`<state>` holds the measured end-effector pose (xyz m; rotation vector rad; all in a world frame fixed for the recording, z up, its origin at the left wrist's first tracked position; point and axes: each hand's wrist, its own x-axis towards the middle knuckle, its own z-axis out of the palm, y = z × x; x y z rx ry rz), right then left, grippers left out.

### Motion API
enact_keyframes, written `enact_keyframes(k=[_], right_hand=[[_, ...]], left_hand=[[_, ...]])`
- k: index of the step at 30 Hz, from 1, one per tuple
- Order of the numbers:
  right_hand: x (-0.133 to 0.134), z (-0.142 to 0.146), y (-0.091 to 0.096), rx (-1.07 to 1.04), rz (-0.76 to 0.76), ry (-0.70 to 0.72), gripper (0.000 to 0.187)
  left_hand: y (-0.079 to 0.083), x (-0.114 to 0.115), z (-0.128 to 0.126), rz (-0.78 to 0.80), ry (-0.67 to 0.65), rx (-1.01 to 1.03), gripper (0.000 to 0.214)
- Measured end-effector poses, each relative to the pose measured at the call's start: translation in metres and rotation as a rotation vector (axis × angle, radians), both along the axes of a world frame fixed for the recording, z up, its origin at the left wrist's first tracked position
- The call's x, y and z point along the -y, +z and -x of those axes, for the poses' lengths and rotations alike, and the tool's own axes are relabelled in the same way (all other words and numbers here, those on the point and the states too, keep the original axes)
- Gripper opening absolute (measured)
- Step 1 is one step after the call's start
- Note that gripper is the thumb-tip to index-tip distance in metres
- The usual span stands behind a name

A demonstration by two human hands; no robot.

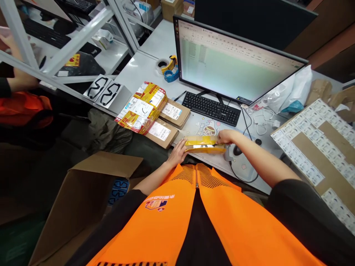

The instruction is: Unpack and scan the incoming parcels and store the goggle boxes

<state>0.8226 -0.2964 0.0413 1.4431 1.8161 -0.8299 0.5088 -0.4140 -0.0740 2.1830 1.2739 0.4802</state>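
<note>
A small parcel banded with yellow tape (205, 149) lies at the desk's front edge, right in front of my vest. A white patch shows between its yellow bands. My left hand (177, 153) grips the left end, fingertips on its upper edge. At the far right corner, my right hand (226, 136) is closed with bent fingers on the yellow band; whether it pinches loose tape is hidden. Left of the parcel lie two labelled brown cartons (161, 133) and a red-and-yellow taped package (144, 107). A computer mouse (237, 150) is just right of the parcel.
Behind the hands are a keyboard (212, 108) and a monitor (235, 59). Tape rolls (169, 70) sit left of the screen. A label-covered board (318, 144) stands at right, an open carton (83, 199) below left. Beyond a metal frame (80, 40), another person's arm shows.
</note>
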Motion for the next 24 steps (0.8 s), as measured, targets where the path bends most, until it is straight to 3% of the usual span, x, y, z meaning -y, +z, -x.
enact_keyframes(k=[5,10,13,17,21,24], right_hand=[[-0.001,-0.045,0.002,-0.136,-0.185,-0.027,0.037],[-0.009,-0.064,-0.031,-0.148,-0.409,-0.257,0.043],[-0.017,-0.049,-0.06,-0.192,-0.389,-0.256,0.041],[-0.035,-0.006,-0.091,-0.303,-0.368,-0.257,0.039],[-0.041,0.023,-0.104,-0.334,-0.382,-0.267,0.042],[-0.02,0.022,-0.103,-0.478,-0.484,-0.22,0.045]], left_hand=[[0.022,-0.009,-0.002,-0.111,-0.113,-0.085,0.023],[0.04,-0.009,0.007,-0.092,-0.313,-0.152,0.028],[0.051,-0.013,0.005,0.007,-0.378,-0.19,0.042],[0.067,-0.022,-0.026,0.118,-0.319,-0.312,0.063],[0.077,-0.019,-0.058,0.116,-0.331,-0.418,0.032],[0.079,-0.011,-0.054,0.032,-0.326,-0.456,0.032]])
